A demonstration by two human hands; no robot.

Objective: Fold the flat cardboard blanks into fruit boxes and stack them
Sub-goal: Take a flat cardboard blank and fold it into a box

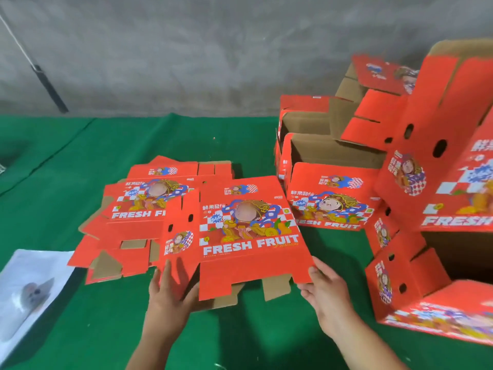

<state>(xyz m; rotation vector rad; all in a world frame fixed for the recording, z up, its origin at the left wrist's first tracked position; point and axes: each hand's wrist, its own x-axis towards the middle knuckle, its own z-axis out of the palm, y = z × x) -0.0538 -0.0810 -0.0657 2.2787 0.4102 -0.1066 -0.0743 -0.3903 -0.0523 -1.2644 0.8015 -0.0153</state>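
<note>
A red "FRESH FRUIT" cardboard blank point(248, 236) is half opened in front of me, its printed front panel facing up and its side panel point(180, 236) bent down at the left. My left hand point(170, 292) presses flat against the lower part of that side panel, fingers straight. My right hand point(324, 289) grips the blank's lower right corner, thumb on the printed face. Behind and left lies a pile of flat red blanks point(133, 225) on the green cloth. Folded boxes point(329, 206) stand and lean in a heap at the right.
A green cloth point(80, 156) covers the work surface, ending at a grey concrete wall point(186, 49). A white plastic bag point(29, 287) lies at the near left. A large folded box point(437, 279) lies open on its side close to my right arm. A dark pole point(50, 89) leans at the far left.
</note>
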